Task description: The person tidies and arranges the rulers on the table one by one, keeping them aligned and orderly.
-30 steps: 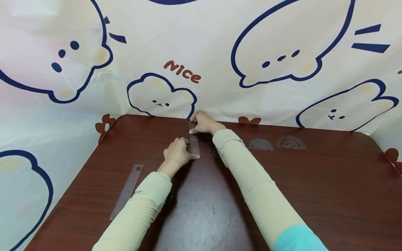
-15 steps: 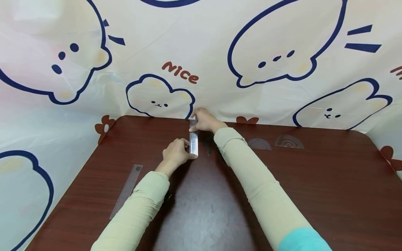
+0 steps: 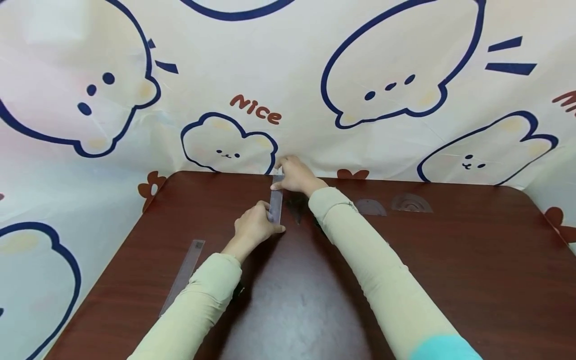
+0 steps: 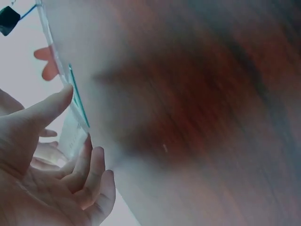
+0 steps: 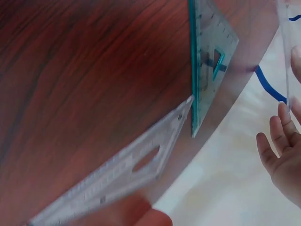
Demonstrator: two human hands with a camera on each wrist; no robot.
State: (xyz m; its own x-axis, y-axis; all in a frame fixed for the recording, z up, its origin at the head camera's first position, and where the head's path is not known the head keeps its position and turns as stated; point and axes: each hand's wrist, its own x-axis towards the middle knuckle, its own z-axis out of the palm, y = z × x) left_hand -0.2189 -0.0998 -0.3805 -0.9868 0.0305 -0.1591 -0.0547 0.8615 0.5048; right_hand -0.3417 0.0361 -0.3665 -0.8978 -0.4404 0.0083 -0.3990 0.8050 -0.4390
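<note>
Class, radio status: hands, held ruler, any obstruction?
Left hand pinches near end of clear ruler; right hand, far end. Green-edged set square and clear set square close by, possible obstructions.

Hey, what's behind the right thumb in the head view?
The clear ruler: it shows above and below the thumb of the right hand. The bit directly behind the thumb is covered and can't be seen.

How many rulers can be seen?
2: held ruler, between left hand and right hand; second ruler, on the table beside the left sleeve. Others may be hidden.
</note>
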